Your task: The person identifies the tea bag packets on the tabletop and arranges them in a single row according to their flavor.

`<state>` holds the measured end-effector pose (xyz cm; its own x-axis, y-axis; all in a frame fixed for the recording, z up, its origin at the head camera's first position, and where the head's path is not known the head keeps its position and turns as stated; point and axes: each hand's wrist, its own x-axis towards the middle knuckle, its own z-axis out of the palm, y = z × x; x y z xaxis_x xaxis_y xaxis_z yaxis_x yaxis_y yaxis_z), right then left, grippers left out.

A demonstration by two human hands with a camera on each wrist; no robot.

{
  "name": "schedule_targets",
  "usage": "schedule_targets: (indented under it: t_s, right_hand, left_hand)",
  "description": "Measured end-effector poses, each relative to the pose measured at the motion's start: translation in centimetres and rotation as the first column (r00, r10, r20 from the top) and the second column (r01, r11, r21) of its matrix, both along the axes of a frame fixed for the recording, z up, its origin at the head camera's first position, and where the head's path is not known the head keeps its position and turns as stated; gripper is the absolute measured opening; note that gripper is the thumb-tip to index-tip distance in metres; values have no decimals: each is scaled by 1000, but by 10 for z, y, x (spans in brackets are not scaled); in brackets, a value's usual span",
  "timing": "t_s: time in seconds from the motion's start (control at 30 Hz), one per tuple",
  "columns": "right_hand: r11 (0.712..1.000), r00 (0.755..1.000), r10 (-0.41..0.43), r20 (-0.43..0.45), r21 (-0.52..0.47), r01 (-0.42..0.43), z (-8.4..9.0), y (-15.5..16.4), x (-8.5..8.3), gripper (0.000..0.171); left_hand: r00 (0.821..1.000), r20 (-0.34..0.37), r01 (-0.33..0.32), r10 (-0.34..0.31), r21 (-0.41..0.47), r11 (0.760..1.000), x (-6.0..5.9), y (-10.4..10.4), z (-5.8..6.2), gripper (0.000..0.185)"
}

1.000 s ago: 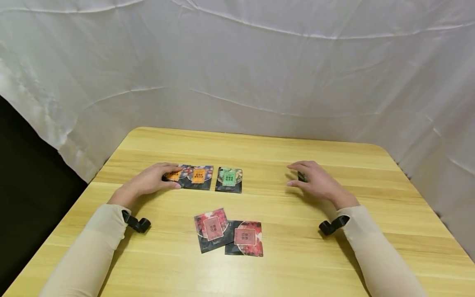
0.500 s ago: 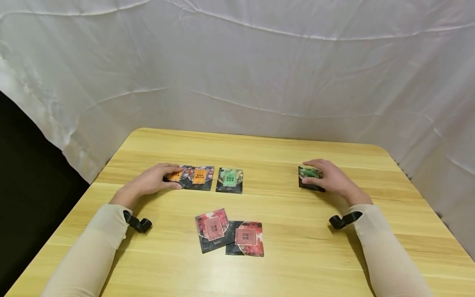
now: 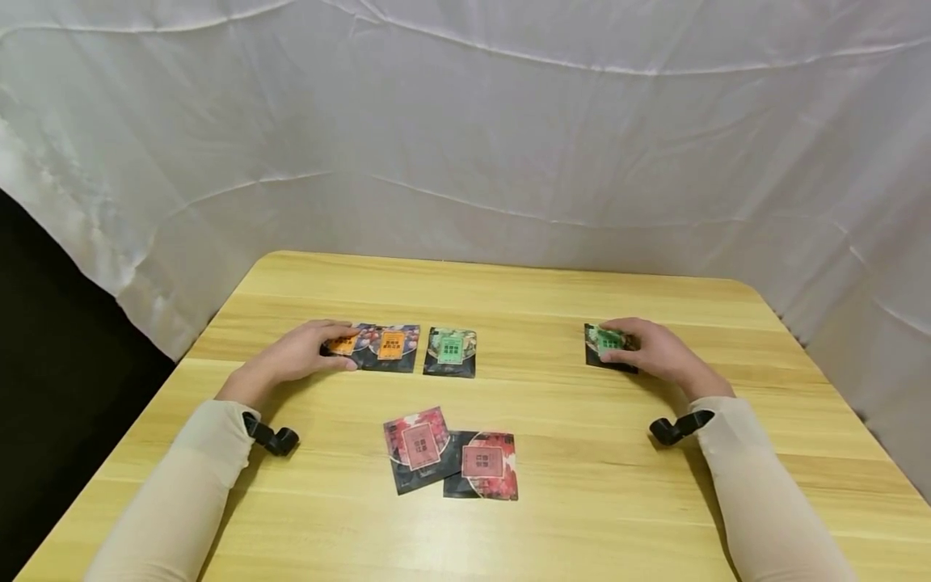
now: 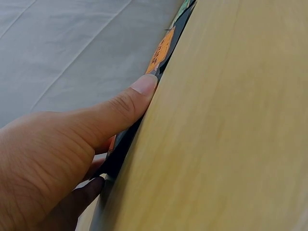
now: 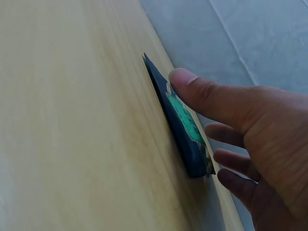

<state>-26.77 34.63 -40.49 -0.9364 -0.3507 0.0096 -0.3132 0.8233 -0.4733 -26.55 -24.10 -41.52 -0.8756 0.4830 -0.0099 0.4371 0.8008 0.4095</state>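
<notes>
My left hand [image 3: 296, 354] lies at the left end of a row of flat square sachets. Its thumb and fingers grip opposite edges of an orange-labelled sachet [image 3: 340, 343], which the hand partly covers. Overlapping that one is a second orange-labelled sachet [image 3: 393, 361]. To its right, a green-labelled sachet [image 3: 451, 353] lies flat. Farther right on the table, my right hand [image 3: 658, 352] hovers at another green-labelled sachet [image 3: 598, 343]. In the right wrist view, the thumb [image 5: 192, 86] is over this sachet [image 5: 178, 122], with the other fingers loosely bent and spread beside it.
Two red-labelled sachets, one tilted [image 3: 419, 453] and overlapping the other [image 3: 486, 465], lie nearer the front. All are on a wooden table [image 3: 582, 517] with rounded far corners. A pale cloth curtain [image 3: 465, 145] hangs behind it.
My right hand has moved to the right with the green-labelled sachet, which now lies on the table as the hand draws slightly off it. My left hand has stayed in place.
</notes>
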Motion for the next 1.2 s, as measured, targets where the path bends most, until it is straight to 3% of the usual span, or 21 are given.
schedule_targets:
  t_s: [1.2]
  right_hand:
    - [996, 999, 33, -39, 83, -29, -6, -5, 0, 62]
  left_hand:
    - [1000, -3, 2, -2, 9, 1000, -2, -2, -3, 74]
